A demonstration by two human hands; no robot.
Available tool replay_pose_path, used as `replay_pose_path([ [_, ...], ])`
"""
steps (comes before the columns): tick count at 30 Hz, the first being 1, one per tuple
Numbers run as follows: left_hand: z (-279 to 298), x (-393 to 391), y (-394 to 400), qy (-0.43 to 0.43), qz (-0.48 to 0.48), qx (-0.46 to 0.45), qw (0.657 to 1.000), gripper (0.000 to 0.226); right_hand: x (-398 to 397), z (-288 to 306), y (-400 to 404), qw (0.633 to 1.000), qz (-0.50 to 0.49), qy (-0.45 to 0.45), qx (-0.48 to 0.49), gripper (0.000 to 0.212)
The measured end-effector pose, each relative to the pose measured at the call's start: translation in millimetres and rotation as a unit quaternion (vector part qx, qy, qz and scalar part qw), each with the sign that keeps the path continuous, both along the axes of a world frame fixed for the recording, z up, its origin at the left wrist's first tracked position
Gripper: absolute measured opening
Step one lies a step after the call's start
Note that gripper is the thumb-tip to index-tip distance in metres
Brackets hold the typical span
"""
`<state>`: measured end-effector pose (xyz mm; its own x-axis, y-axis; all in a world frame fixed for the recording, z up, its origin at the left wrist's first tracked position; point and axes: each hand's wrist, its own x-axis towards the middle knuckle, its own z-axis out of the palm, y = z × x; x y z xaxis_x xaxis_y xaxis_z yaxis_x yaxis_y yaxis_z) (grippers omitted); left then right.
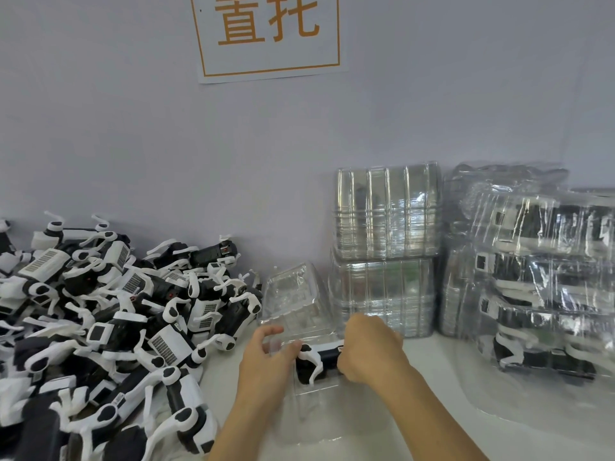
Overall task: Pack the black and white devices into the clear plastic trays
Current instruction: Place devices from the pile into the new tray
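On white table [432,437], left to right: heap of loose black and white devices [109,331]; left hand [266,357] pinching clear plastic tray [299,314]; one device [321,361] lying in tray, gripped by right hand [369,351]; stacked empty trays [386,254]; bagged packed trays [539,277] far right.

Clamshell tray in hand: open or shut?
Open: clamshell tray lid stands raised behind the device, which both hands are seating.

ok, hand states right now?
Left hand: grips the clear tray.
Right hand: grips the device in the tray.
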<state>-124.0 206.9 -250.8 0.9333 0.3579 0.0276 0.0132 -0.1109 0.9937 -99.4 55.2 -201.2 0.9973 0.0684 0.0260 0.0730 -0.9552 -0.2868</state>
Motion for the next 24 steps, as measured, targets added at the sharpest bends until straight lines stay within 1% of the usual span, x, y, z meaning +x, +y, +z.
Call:
replay_pose_path([
  [1,0,0,0,0.000,-0.001,-0.001,1.000,0.027,3,0,-5,1.000,0.011,0.006,0.028,0.019],
  [3,-1,1,1,-0.002,-0.002,-0.004,1.000,0.027,10,1,-20,0.991,0.035,0.006,0.126,0.012],
  [4,-1,2,1,-0.004,-0.001,-0.004,1.000,0.027,12,2,-28,0.984,0.044,-0.008,0.171,0.012],
  [6,-1,2,0,-0.006,0.002,0.002,1.000,0.026,16,1,-43,0.972,0.048,-0.048,0.227,0.011],
  [8,-1,2,1,-0.007,0.006,0.007,1.000,0.026,20,-6,-54,0.963,0.044,-0.058,0.259,0.022],
  [11,-1,2,0,-0.003,0.004,0.004,1.000,0.026,22,-17,-62,0.953,0.039,-0.002,0.299,0.033],
  [12,0,1,0,0.001,0.001,-0.002,1.000,0.027,22,-19,-62,0.943,0.030,0.019,0.331,0.036],
  [15,3,-1,0,0.013,-0.018,-0.039,0.999,0.035,23,-24,-62,0.896,-0.007,0.066,0.439,0.051],
  [17,4,-2,1,0.025,-0.029,-0.054,0.998,0.039,25,-25,-61,0.881,-0.018,0.087,0.465,0.057],
  [21,5,-2,2,0.028,-0.036,-0.058,0.997,0.040,26,-27,-62,0.882,-0.013,0.101,0.460,0.054],
  [23,6,-3,1,0.023,-0.038,-0.043,0.998,0.038,26,-29,-62,0.880,-0.011,0.110,0.463,0.051],
  [24,6,-4,0,0.018,-0.038,-0.020,0.999,0.037,26,-31,-63,0.877,-0.011,0.114,0.467,0.051],
])
